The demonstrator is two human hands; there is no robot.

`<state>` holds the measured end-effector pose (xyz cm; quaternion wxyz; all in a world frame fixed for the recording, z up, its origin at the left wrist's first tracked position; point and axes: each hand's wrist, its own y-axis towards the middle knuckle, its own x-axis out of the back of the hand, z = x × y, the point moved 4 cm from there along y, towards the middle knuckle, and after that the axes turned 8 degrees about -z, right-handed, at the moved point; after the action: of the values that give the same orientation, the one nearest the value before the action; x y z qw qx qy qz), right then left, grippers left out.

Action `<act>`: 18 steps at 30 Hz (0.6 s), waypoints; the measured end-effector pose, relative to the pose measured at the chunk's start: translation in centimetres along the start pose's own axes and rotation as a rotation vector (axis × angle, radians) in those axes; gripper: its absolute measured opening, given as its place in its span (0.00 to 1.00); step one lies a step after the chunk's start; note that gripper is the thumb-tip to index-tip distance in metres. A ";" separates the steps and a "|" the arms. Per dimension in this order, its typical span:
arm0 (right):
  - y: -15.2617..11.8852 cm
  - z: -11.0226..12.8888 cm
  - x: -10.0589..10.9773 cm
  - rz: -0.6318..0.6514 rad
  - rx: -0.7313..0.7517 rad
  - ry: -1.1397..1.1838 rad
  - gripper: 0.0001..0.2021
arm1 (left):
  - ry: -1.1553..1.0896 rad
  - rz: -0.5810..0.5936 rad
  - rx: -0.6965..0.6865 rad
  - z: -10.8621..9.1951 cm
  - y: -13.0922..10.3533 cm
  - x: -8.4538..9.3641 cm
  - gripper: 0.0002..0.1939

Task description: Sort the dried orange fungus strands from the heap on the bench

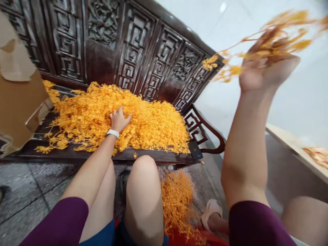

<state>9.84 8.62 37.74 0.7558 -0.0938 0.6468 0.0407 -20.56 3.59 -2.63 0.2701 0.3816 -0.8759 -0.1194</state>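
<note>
A large heap of yellow-orange artificial flower sprigs (159,123) covers the seat of a dark carved wooden bench. My left hand (120,120), with a white band at its wrist, rests on the heap with its fingers spread; no sprig is gripped in it that I can see. Up at the right, my right hand (266,63) is raised and closed around a yellow artificial flower sprig (234,70). Its stems stick out to both sides of the hand, blurred by motion. The fingers are partly hidden by the flowers.
A torn cardboard box (20,99) stands at the bench's left end. By the armrest (214,135) lies a dark phone (195,150). Orange bare stems (178,198) are piled on the floor beside my knee. Another person's foot in a pink shoe (212,212) is close by.
</note>
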 end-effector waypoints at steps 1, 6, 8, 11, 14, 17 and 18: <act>-0.2 0.6 -0.5 0.079 0.055 -0.112 0.27 | 0.000 -0.044 -0.043 -1.6 -0.5 0.4 0.30; -1.7 1.5 1.0 0.338 0.426 -0.831 0.27 | -0.355 -0.018 -0.130 -8.9 -4.8 0.4 0.19; -2.3 1.0 3.7 0.333 0.542 -1.003 0.18 | -0.664 0.191 0.027 -10.7 -6.7 -1.0 0.19; -3.2 -0.2 9.0 0.273 0.660 -1.217 0.12 | -0.953 0.522 0.256 -12.9 -9.2 -2.7 0.25; -4.5 -1.8 14.5 0.280 0.711 -1.518 0.16 | -1.139 0.694 0.365 -14.4 -10.3 -2.8 0.32; -6.4 -4.0 18.8 0.519 0.732 -2.010 0.13 | -1.335 0.746 0.514 -14.6 -10.2 -2.1 0.38; -7.0 -4.7 20.0 0.631 0.714 -2.176 0.12 | -1.372 0.744 0.552 -14.5 -10.0 -1.9 0.37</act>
<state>9.75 -0.32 17.96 0.8481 0.3696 -0.3659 0.1009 -5.27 -1.81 4.44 -0.4060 -0.0384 -0.9130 -0.0094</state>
